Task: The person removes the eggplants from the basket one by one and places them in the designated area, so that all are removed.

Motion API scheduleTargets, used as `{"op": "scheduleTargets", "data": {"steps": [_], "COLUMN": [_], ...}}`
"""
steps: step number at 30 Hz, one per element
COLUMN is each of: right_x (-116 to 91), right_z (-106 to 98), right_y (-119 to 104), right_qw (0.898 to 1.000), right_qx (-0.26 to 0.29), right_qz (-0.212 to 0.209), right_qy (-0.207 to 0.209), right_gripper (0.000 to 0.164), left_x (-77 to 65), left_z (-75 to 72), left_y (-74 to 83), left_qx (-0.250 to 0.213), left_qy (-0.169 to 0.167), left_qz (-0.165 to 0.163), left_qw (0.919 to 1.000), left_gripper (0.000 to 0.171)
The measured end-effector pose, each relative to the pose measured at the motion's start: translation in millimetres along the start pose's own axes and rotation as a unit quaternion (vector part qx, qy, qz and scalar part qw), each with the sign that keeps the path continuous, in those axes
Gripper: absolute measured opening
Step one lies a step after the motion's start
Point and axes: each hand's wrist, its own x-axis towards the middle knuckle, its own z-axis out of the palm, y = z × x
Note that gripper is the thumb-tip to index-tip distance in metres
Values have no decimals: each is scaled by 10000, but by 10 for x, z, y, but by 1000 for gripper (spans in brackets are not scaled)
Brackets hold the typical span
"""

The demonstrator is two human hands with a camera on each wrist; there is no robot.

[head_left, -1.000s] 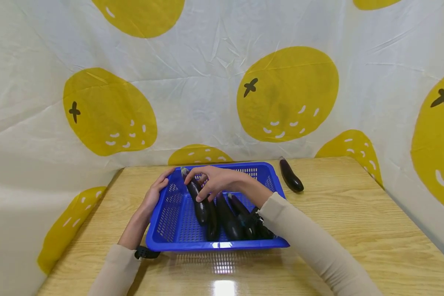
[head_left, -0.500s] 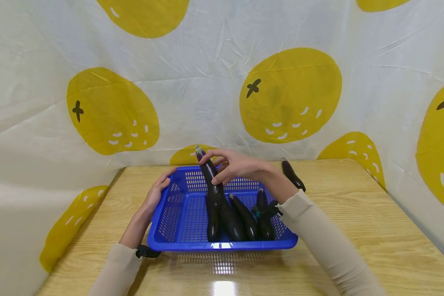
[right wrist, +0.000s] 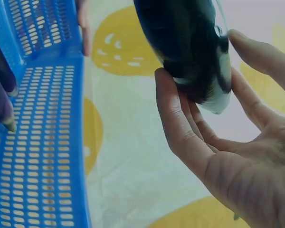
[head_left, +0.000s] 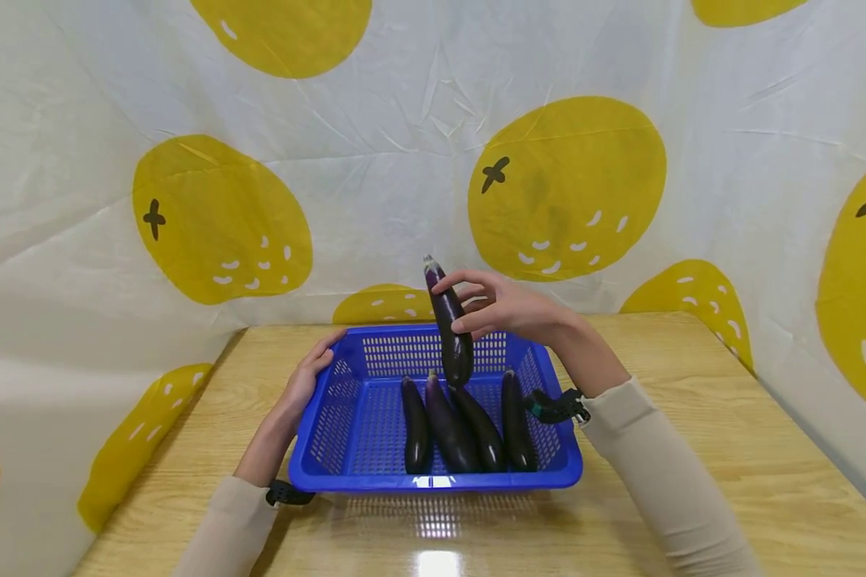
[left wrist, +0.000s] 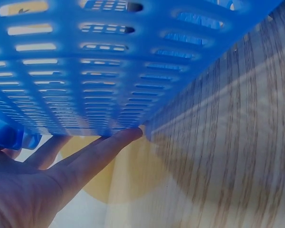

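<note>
My right hand (head_left: 508, 308) pinches a dark purple eggplant (head_left: 447, 320) between thumb and fingers and holds it raised over the blue basket (head_left: 433, 481). Its stem end points up. The right wrist view shows the thumb and fingers on either side of this glossy eggplant (right wrist: 185, 42). At the basket's left side, my left hand (head_left: 305, 383) holds the rim near the far corner; in the left wrist view its fingers (left wrist: 92, 164) stretch along the outside of the slotted wall. Inside the basket several more eggplants (head_left: 451, 433) lie side by side in the middle and right.
The basket stands on a wooden table (head_left: 693, 417). A white cloth with yellow fruit prints (head_left: 404, 200) hangs behind the table's far edge. Black straps sit on both wrists, the right one (head_left: 556, 406) in front of the basket's right wall.
My right hand has lifted the eggplant up out of the basket's left part and carried it rightward, turning it more upright. The left hand has stayed at the rim.
</note>
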Motion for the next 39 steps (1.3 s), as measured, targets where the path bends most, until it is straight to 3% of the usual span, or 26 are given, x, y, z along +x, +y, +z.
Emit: {"op": "scheduleTargets", "data": {"steps": [4, 14, 23, 33, 39], "right_x": [-102, -273, -481, -720, -801], "right_z": [-93, -308, -442, -557, -629], "right_y": [23, 109, 223, 436, 547], "right_qw": [9995, 9975, 9949, 9841, 9752], "right_qx": [34, 106, 216, 576, 1024], "right_qz": [-95, -393, -456, -868, -1282], "right_qy": [290, 574, 879, 1437, 1486], "right_gripper": [54, 38, 39, 39, 39], "left_x": [-8, 2, 7, 17, 11], "left_z": [18, -1, -14, -4, -12], "left_y": [-11, -9, -21, -25, -20], "left_qx": [-32, -94, -53, -68, -51], "left_qy": [-21, -42, -4, -44, 1], "left_qz": [-55, -54, -10, 15, 43], "left_qw": [10000, 9999, 10000, 10000, 10000], "left_gripper": [51, 51, 51, 51, 51]}}
